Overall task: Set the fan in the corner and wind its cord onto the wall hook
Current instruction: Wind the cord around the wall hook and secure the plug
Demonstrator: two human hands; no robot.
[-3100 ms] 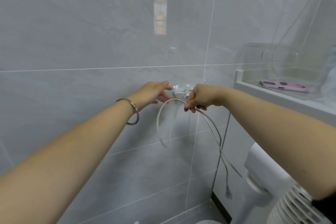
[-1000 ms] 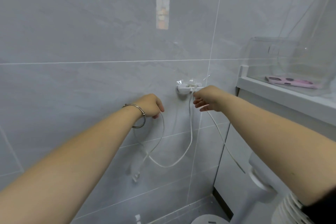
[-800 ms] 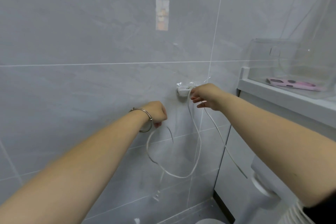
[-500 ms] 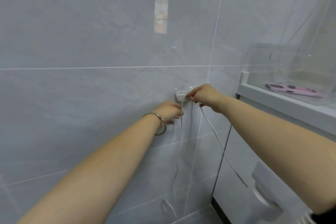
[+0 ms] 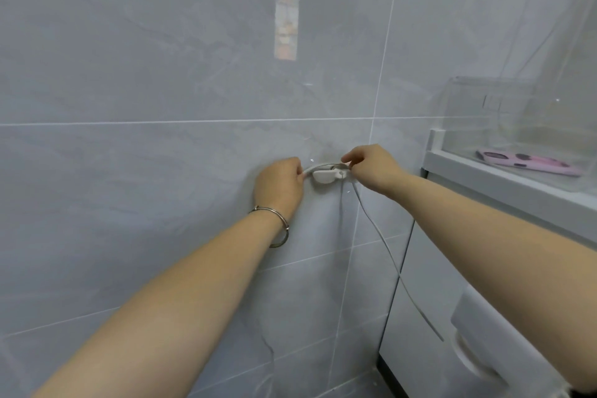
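Note:
A small white wall hook (image 5: 326, 176) sticks to the grey tiled wall. The thin white cord (image 5: 381, 239) arcs over the hook, then hangs down to the right toward the white fan (image 5: 481, 342) at the lower right, which my right arm partly hides. My left hand (image 5: 280, 186) is closed on the cord just left of the hook. My right hand (image 5: 371, 168) pinches the cord right at the hook's right side. A metal bangle sits on my left wrist.
A white cabinet (image 5: 429, 300) stands against the wall on the right, with a white ledge (image 5: 504, 178) on top. A clear plastic box (image 5: 517, 126) sits on the ledge, with a pink phone case (image 5: 529, 162) inside.
The loose loop that hung below the hook is gone; my left hand rose from below to beside the hook, drawing the cord up over it. My right hand stayed at the hook.

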